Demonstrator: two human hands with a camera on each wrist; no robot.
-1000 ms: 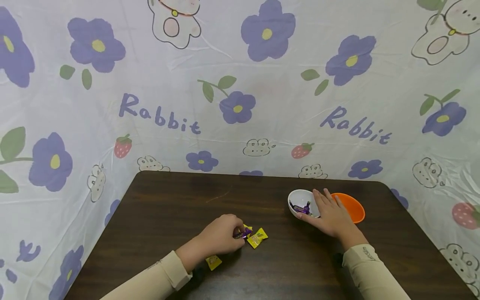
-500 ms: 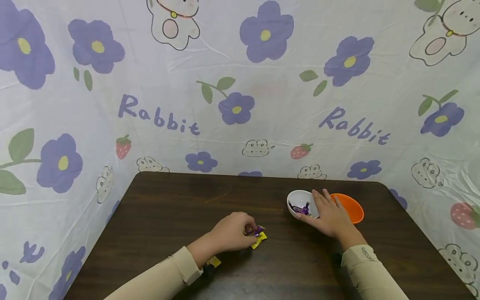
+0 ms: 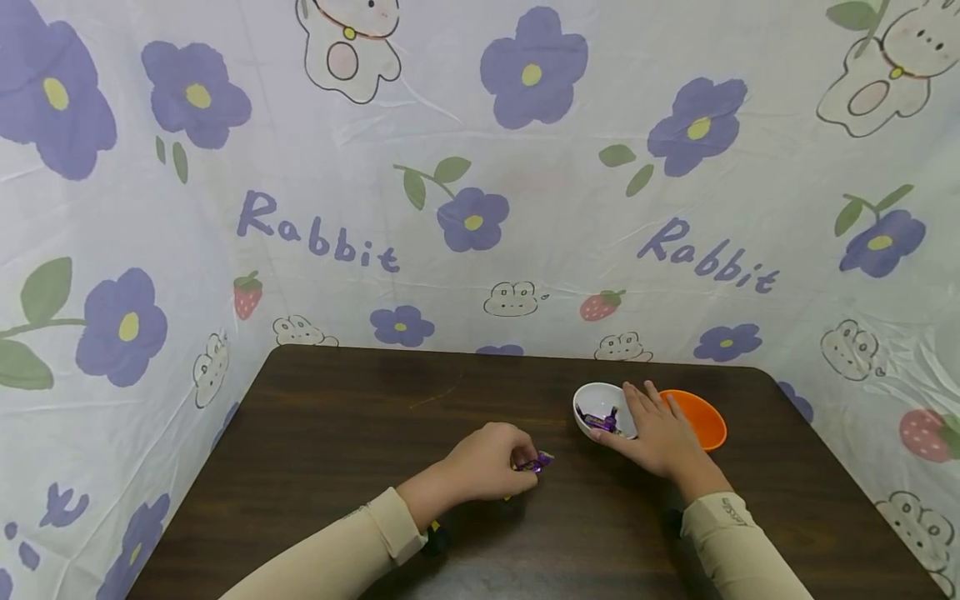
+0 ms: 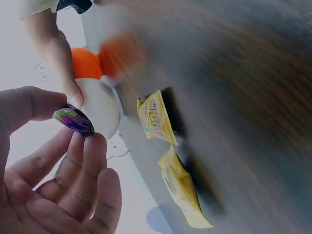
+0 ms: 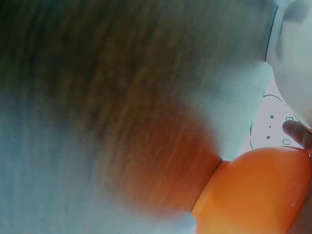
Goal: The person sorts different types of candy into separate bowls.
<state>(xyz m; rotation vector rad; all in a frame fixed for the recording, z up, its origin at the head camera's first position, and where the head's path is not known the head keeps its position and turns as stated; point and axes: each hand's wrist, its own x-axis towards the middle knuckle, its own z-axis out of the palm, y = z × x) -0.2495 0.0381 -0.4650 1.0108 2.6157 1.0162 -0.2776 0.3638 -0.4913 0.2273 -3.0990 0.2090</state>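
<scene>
One candy [image 3: 534, 463] pinched in our left hand [image 3: 487, 463], right hand [image 3: 660, 435] spread against the white bowl [image 3: 600, 398], orange bowl [image 3: 701, 419] beside.

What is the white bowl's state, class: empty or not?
Not empty: in the head view, purple-wrapped sweets lie inside the white bowl.

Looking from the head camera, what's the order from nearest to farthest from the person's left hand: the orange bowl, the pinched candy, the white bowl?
1. Candy: pinched in the left hand.
2. White bowl: off to the hand's right.
3. Orange bowl: farther right, past the white bowl.
</scene>
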